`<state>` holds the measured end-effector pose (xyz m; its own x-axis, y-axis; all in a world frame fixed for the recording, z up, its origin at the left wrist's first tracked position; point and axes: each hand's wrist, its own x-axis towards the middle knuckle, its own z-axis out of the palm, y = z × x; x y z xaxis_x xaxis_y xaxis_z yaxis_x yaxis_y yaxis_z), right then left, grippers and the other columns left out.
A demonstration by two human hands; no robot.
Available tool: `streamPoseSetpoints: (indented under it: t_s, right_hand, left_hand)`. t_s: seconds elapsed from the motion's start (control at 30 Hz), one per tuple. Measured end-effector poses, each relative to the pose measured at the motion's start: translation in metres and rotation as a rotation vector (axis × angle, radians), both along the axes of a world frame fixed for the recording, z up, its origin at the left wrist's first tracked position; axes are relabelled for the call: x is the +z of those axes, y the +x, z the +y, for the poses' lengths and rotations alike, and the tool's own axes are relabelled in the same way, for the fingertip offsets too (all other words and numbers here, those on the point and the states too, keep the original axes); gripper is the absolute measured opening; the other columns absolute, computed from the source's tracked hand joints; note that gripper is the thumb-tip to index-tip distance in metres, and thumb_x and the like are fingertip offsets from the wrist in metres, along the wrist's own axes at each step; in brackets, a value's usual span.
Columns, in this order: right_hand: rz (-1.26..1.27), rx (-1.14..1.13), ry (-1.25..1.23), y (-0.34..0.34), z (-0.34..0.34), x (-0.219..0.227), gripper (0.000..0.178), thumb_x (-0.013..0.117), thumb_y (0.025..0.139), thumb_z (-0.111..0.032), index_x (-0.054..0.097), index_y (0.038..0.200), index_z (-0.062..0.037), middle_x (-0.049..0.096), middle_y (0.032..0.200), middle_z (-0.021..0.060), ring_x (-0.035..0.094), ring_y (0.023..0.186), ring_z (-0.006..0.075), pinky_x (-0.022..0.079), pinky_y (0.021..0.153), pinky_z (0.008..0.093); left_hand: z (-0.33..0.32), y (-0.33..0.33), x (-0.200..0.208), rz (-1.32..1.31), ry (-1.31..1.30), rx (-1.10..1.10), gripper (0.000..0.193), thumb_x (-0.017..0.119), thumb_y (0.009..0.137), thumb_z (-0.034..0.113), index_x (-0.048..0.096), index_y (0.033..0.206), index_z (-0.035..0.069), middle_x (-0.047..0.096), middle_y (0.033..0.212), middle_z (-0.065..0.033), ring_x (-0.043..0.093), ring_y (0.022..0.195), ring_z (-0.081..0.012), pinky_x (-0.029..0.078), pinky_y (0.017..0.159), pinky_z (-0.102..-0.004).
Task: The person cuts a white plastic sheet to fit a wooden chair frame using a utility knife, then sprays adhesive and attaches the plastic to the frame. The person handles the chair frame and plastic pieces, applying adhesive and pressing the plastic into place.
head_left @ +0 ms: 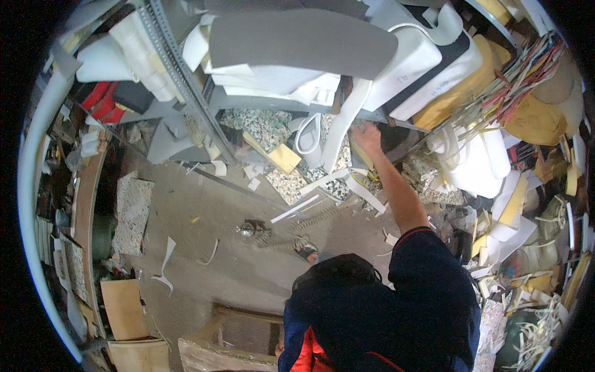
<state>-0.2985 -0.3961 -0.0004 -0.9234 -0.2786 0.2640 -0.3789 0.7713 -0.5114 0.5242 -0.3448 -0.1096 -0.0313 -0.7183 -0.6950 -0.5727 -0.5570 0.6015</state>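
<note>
My right hand (367,137) reaches forward to the lower front of the shelf, its fingers curled; what is in them, if anything, cannot be made out. A yellow foam strip (362,155) lies just below that hand. To its left a long white foam strip (341,127) hangs down from the shelf. Beside it stands a looped white foam strip (308,133). Speckled foam pieces (257,127) fill the space under the shelf, with a yellow foam block (285,159) in front. My left hand does not show.
A large grey foam sheet (297,40) and white foam blocks (403,71) load the shelf. A perforated metal post (186,80) rises at the left. Foam offcuts (508,211) pile up at the right. A wooden frame (248,313) and thin scraps (166,266) lie on the floor.
</note>
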Motion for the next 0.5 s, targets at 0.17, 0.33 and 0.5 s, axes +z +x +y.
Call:
streamPoseSetpoints:
  t_s: [0.17, 0.33, 0.5]
  right_hand:
    - [0.058, -0.284, -0.165, -0.111, -0.042, 0.063, 0.054, 0.073, 0.083, -0.045, 0.067, 0.110, 0.0022, 0.070, 0.102, 0.0262, 0.068, 0.100, 0.0406, 0.054, 0.088, 0.0465]
    - [-0.011, -0.276, -0.083, -0.162, -0.061, 0.086, 0.043, 0.070, 0.084, -0.035, 0.064, 0.115, -0.0065, 0.072, 0.103, 0.0222, 0.069, 0.101, 0.0399, 0.056, 0.085, 0.0480]
    - [0.014, -0.305, -0.021, -0.201, -0.045, 0.089, 0.032, 0.064, 0.087, -0.030, 0.066, 0.110, -0.0075, 0.072, 0.101, 0.0210, 0.070, 0.097, 0.0410, 0.057, 0.082, 0.0477]
  left_hand:
    - [-0.077, -0.042, 0.025, 0.006, -0.105, -0.082, 0.074, 0.069, 0.089, 0.051, 0.046, 0.132, -0.005, 0.058, 0.119, -0.0221, 0.059, 0.105, -0.0323, 0.049, 0.094, -0.0474]
    - [-0.146, -0.075, 0.045, 0.020, -0.216, -0.158, 0.084, 0.069, 0.088, 0.057, 0.043, 0.138, -0.005, 0.057, 0.125, -0.0235, 0.058, 0.110, -0.0341, 0.048, 0.098, -0.0494]
    - [-0.197, -0.132, 0.035, 0.480, -0.421, -0.295, 0.095, 0.069, 0.087, 0.063, 0.041, 0.145, -0.005, 0.056, 0.132, -0.0248, 0.058, 0.115, -0.0358, 0.048, 0.103, -0.0515]
